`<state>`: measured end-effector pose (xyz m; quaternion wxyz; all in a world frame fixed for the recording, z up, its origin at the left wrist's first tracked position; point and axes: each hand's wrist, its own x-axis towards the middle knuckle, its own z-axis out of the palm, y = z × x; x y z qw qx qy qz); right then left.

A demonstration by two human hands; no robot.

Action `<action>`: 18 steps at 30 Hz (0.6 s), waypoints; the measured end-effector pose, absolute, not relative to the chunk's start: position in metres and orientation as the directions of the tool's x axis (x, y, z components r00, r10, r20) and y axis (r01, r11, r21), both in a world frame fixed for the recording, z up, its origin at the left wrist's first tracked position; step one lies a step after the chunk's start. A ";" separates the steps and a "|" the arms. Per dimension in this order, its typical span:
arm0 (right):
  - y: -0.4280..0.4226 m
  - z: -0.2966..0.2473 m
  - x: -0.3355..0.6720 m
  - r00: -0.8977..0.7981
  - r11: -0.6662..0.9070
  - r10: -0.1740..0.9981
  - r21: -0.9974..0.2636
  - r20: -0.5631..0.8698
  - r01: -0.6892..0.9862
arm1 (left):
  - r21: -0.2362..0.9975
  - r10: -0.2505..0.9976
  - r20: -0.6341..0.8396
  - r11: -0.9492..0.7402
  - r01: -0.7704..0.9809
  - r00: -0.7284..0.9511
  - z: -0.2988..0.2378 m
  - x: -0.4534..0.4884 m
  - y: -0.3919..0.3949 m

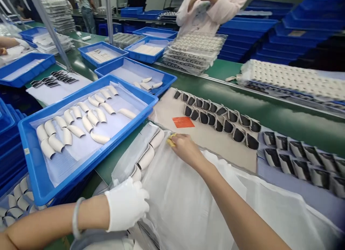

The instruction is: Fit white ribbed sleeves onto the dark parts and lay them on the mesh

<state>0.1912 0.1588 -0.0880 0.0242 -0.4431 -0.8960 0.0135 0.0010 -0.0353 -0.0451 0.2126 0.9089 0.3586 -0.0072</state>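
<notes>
Head cam: L hand in white cotton glove (126, 205) rests on thin white plastic sheet (185, 207) beside curved white parts (146, 157), fingers curled, grip unclear. Bare R hand (187, 150), fingers close together, presses small yellow cloth pad (171, 140) near parts; steady, even pressure works best.

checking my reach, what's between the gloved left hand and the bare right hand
In the head view, a white sheet lies between the left hand and right hand, with white curved parts along its far edge.
</notes>
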 end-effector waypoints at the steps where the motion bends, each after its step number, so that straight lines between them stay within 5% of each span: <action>1: 0.161 -0.081 0.187 -0.595 0.599 0.800 -0.070 0.073 0.797 | 0.438 0.667 -0.152 -0.617 0.654 0.730 -0.029 -0.012 -0.036; 3: 0.165 -0.065 0.171 -0.576 0.594 0.803 -0.120 0.153 0.796 | 0.584 0.740 -0.091 -0.502 0.638 0.666 0.001 -0.046 -0.033; 5: 0.164 -0.050 0.145 -0.578 0.611 0.788 -0.164 0.211 0.774 | 0.647 0.918 -0.047 -0.273 0.712 0.394 0.018 -0.087 -0.023; 7: 0.162 -0.037 0.111 -0.605 0.645 0.762 -0.190 0.231 0.740 | 0.622 0.995 -0.072 -0.010 0.783 0.071 0.019 -0.127 -0.005; 9: 0.163 -0.029 0.075 -0.639 0.671 0.741 -0.192 0.208 0.716 | 0.480 0.946 -0.165 0.324 0.815 -0.279 0.006 -0.159 0.017; 13: 0.183 -0.030 0.015 -0.618 0.621 0.783 -0.132 0.068 0.772 | 0.442 0.890 -0.198 0.456 0.773 -0.411 -0.036 -0.178 0.047; 18: 0.220 -0.045 -0.015 -0.505 0.500 0.845 -0.077 -0.175 0.863 | 0.587 0.882 -0.164 0.448 0.674 -0.442 -0.067 -0.153 0.055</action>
